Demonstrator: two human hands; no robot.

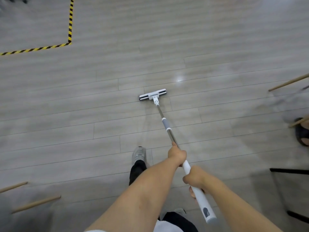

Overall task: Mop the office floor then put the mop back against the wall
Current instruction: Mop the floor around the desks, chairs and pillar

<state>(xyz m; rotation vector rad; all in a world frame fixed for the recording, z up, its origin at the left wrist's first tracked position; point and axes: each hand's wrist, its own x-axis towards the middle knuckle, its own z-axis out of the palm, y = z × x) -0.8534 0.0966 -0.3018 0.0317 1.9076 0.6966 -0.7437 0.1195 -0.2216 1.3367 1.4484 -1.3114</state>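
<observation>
The mopping step is in hand. The mop (165, 123) reaches ahead, its head (153, 94) flat on the grey plank floor (83, 101). The left hand (177, 154) has its fingers wrapped round the pole, and the right hand (195, 179) grips the white handle just behind it. The next stroke probably calls for even pressure, keeping clear of the wooden legs (284, 84) at the right. No wall shows.

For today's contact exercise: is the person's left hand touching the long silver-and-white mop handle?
Touching. The head view shows the left hand wrapped round the long silver-and-white mop handle.
</observation>
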